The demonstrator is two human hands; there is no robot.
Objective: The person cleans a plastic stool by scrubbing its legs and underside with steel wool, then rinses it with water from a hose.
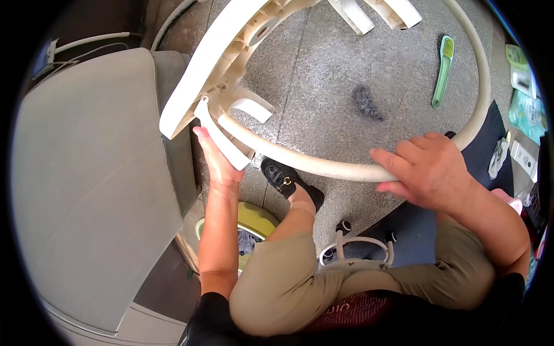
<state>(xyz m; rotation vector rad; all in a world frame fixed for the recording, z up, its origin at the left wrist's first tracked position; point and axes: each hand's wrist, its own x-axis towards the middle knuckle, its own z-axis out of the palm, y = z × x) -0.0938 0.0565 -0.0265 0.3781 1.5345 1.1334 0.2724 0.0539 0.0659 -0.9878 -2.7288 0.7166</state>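
Note:
A white plastic frame (202,63) with a ribbed, hollow underside is held up at the upper left. A cream curved tube (323,164) leaves its lower end and sweeps round to the right in a large loop. My left hand (219,158) supports the frame from below at a white strap-like arm (222,135); the thumb shows, while the other fingers are mostly hidden behind the plastic. Over on the right, my right hand (430,170) is closed round the tube, thumb beneath it and fingers over the top. More white curved arms (352,17) hang at the top.
On the grey tiled floor (311,115) lie a green brush-like tool (443,72) and a dark fuzzy clump (367,102). A green tub (248,213) holding dark cloth stands below. A grey padded panel (98,173) fills the left. Packages (526,112) line the right edge.

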